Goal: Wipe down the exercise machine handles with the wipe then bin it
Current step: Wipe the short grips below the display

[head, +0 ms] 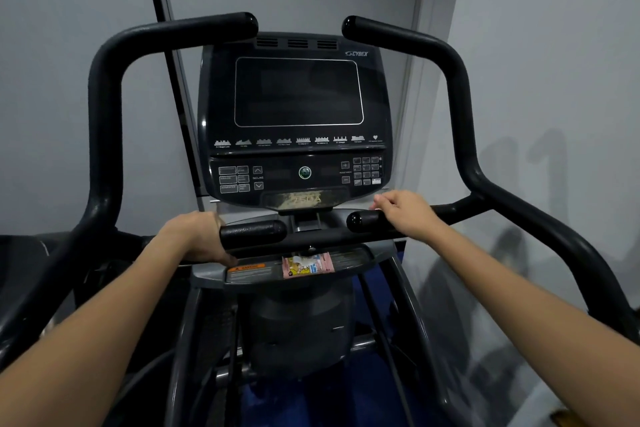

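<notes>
Black foam grips: two short inner handles sit below the console, the left inner handle (252, 231) at 9 o'clock of the centre post and the right inner handle (369, 220) at 3 o'clock of it.
Left hand (197, 236): wrapped round the left inner handle at its outer end, fingers curled under the bar.
Right hand (405, 213): draped over the right inner handle, fingers curved loosely across its top; whether it presses a wipe against the bar I cannot tell, as nothing white shows under it.
Wipe packet (307, 264): pink sachet, apparently torn open, lying on the grey tray (349, 262) below the handles, at 5 o'clock of the left hand and 7 o'clock of the right hand, near both but touching neither.
Loose wipe: not seen anywhere.
Step in hand: likely rubbing the inner handles, or steadying before fetching the wipe.
Doing it well: close the wipe fully round the foam, slide from the rounded end cap outward, twist to reach the underside, then move on to the long outer handlebars (104, 114).
Console (298, 107): dark screen at 12 o'clock; keep moisture off its buttons.
Bin: not in view.
</notes>
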A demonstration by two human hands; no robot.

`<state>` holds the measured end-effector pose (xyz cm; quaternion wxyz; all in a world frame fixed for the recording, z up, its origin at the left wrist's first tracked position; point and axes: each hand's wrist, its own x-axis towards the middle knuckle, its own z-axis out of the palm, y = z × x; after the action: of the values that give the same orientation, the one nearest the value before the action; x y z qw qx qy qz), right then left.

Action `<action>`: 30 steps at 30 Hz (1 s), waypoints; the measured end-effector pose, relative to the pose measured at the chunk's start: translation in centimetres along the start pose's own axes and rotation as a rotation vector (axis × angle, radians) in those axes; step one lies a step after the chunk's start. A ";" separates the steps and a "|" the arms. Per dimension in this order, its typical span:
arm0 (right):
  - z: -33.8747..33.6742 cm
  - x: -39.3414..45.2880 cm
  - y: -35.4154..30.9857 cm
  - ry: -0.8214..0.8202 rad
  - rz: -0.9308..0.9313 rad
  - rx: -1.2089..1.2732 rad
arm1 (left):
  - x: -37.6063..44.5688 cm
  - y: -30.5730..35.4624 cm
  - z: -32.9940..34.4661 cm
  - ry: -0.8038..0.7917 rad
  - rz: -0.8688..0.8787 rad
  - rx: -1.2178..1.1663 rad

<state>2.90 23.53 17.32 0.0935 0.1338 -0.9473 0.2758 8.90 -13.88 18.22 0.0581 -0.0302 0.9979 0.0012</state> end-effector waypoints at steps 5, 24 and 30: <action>2.8 -1.3 -2.2 0.053 -0.128 -0.129 | 0.0 0.0 0.1 0.002 -0.017 0.006; 3.5 -0.9 -1.2 0.200 -0.312 -0.275 | -0.9 -0.5 0.8 0.199 0.060 0.121; 0.1 -1.1 4.1 0.136 -0.214 -0.300 | -0.6 -0.6 1.1 0.229 0.063 0.152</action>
<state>2.69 27.07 14.92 0.2051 0.1991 -0.9496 0.1284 9.62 -14.44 17.15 -0.0541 0.0059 0.9956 -0.0761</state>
